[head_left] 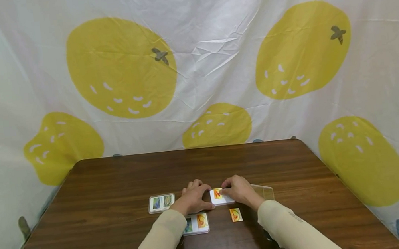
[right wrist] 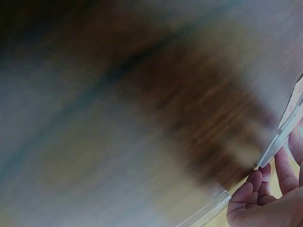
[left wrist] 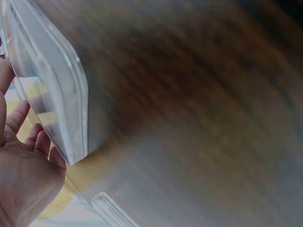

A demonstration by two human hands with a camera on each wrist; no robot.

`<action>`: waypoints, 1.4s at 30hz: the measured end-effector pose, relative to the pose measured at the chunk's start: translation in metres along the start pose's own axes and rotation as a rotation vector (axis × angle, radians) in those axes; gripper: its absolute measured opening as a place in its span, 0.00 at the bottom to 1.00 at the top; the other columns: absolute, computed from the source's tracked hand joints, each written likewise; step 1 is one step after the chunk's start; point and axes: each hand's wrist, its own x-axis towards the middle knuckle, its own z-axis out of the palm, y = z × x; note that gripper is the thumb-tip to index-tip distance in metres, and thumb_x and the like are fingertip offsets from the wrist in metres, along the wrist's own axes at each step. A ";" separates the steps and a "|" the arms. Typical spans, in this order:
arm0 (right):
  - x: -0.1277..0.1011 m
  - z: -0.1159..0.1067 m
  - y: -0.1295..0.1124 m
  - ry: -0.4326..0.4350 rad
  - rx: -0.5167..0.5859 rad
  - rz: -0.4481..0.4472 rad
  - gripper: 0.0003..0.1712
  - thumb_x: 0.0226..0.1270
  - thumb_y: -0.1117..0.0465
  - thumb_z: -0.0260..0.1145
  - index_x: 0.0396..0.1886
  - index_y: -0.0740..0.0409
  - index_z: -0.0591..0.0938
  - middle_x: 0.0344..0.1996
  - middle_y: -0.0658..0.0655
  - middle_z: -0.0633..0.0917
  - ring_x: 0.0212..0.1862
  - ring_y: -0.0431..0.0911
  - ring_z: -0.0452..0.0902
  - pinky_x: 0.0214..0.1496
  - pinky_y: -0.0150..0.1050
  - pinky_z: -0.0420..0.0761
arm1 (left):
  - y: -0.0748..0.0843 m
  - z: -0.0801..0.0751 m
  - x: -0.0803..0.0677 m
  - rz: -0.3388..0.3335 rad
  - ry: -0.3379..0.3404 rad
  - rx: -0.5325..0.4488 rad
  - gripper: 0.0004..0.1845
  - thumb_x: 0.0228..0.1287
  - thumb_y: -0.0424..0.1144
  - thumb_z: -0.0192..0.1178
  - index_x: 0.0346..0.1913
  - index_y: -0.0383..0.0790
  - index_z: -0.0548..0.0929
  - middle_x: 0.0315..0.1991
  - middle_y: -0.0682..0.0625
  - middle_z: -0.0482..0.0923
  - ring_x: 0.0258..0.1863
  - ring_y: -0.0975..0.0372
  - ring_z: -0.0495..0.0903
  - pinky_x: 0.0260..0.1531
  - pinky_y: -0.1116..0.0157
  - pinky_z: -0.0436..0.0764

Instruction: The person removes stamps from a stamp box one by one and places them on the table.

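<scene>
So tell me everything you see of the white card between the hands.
The white card looks papery, rectangular and flat on the table, with an orange-and-yellow picture on its left part. The left hand frames its left end, thumb seemingly touching a corner; the right hand has fingertips at the picture, hiding part of the card. Its thickness is hard to tell.

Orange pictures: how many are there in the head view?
3: an orange picture on the white card by the right hand, another loose on the table, a third in the case partly hidden by the left sleeve. Others may be hidden.
</scene>
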 end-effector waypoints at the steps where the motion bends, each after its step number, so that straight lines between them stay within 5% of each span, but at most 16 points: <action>1: 0.000 0.000 0.000 0.002 0.000 0.000 0.06 0.59 0.58 0.74 0.33 0.55 0.88 0.32 0.49 0.86 0.38 0.46 0.79 0.44 0.45 0.76 | 0.000 0.000 0.000 -0.001 0.000 -0.001 0.30 0.59 0.53 0.70 0.61 0.45 0.77 0.58 0.46 0.67 0.59 0.51 0.65 0.56 0.50 0.64; 42: 0.000 -0.006 -0.002 -0.009 0.239 0.166 0.03 0.59 0.62 0.75 0.30 0.56 0.87 0.29 0.49 0.83 0.33 0.44 0.74 0.37 0.38 0.72 | 0.002 -0.001 -0.001 -0.011 -0.002 -0.007 0.30 0.58 0.53 0.71 0.61 0.44 0.77 0.60 0.44 0.66 0.61 0.50 0.64 0.58 0.48 0.62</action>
